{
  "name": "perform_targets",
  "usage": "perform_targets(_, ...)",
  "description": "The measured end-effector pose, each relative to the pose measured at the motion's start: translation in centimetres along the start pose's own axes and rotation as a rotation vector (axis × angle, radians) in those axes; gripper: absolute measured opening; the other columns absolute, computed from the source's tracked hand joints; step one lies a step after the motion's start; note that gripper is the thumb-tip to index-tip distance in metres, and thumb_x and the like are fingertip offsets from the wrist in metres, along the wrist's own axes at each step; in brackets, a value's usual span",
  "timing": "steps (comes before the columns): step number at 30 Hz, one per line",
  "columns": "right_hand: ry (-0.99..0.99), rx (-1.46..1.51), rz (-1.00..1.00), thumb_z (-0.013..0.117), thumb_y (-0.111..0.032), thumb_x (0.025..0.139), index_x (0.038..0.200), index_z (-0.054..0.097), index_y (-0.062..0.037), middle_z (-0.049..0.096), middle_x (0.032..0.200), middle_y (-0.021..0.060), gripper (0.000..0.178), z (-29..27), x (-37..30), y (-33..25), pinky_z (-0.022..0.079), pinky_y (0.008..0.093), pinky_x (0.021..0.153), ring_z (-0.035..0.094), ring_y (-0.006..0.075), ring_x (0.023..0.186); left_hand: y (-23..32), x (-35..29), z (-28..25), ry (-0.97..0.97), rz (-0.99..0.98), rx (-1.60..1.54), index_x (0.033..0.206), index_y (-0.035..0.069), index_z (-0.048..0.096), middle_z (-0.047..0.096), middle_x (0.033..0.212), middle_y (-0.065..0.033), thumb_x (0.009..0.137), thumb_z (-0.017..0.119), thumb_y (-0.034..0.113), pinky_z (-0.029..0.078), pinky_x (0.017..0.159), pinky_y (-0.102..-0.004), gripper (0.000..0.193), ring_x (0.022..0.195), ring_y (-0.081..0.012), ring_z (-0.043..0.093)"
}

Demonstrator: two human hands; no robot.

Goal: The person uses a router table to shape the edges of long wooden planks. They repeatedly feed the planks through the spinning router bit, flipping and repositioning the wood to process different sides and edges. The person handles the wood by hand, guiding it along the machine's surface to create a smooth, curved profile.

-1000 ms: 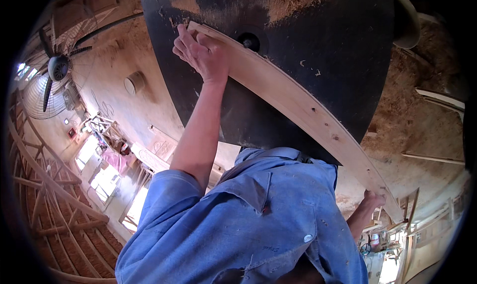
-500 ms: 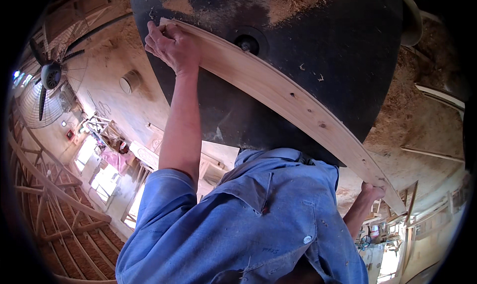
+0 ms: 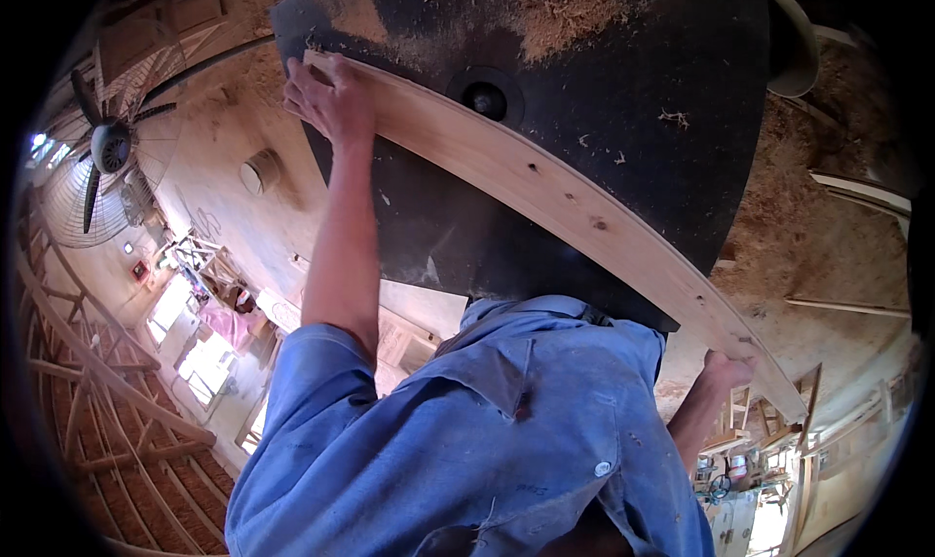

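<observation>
A long, pale wooden board with several dark knots lies slantwise across a black machine table. Its curved far edge passes just on my side of a round opening with a dark spindle in it. At the board's far left end, my left hand is closed over the wood, fingers curled at the tip. My right hand grips the near edge close to the other end, which sticks out past the table on my right. The right fingers are partly hidden by the board.
Sawdust and shavings are heaped on the table's far part. At the left stands a large caged fan. A pale round duct-like part sits beside the table's right edge. Strips of wood lie on the dusty floor at right.
The board has slid a little left past the round opening, as its knots show. My left hand has shifted slightly left with it. The view has moved a bit too.
</observation>
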State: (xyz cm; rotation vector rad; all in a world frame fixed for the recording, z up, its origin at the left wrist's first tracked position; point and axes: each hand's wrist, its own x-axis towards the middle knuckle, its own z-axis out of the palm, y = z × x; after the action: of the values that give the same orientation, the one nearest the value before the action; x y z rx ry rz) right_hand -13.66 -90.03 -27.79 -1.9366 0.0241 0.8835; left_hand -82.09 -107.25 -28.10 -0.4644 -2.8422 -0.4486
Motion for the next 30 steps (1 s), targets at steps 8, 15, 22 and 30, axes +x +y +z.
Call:
perform_targets(8,0.052,0.154,0.166,0.046,-0.036,0.095,0.12,0.06,-0.0039,0.065,0.118,0.0177,0.044,-5.2,7.4,-3.3,0.049,0.0614,0.098,0.062,0.036,0.109,6.0,-5.3,-1.4,-0.063,0.017,0.003,0.145,-0.004,0.036,0.043,0.132,-0.0236,0.086,0.066,0.032,0.026,0.111,-0.0499,0.076,0.124,-0.0404,0.036)
perform_targets(15,0.11,0.122,0.161,0.05,-0.037,0.095,0.131,0.055,-0.0004,0.06,0.126,0.0233,0.052,-8.0,10.4,-7.5,0.05,0.0645,0.094,0.059,0.0442,0.113,6.3,-4.6,-0.9,-0.039,0.013,-0.004,0.144,-0.006,0.036,0.044,0.131,-0.0241,0.086,0.065,0.028,0.026,0.112,-0.0491,0.073,0.124,-0.0408,0.037)
perform_targets(22,0.134,-0.041,0.077,0.045,-0.041,0.099,0.131,0.052,0.0047,0.059,0.126,0.0253,0.056,-8.5,11.7,-6.4,0.051,0.0646,0.094,0.058,0.0453,0.114,5.6,-3.3,-0.5,-0.027,0.02,0.003,0.145,-0.006,0.036,0.045,0.132,-0.0246,0.085,0.065,0.029,0.025,0.114,-0.0492,0.075,0.127,-0.0409,0.037)
perform_targets(30,-0.009,-0.019,0.107,0.039,-0.046,0.099,0.133,0.05,0.0034,0.056,0.13,0.0251,0.061,-3.9,8.3,-5.4,0.05,0.0633,0.096,0.057,0.0447,0.117,1.3,0.4,0.5,0.01,-0.006,0.01,0.144,-0.01,0.036,0.046,0.136,-0.0259,0.084,0.069,0.03,0.027,0.114,-0.0463,0.08,0.13,-0.0393,0.037)
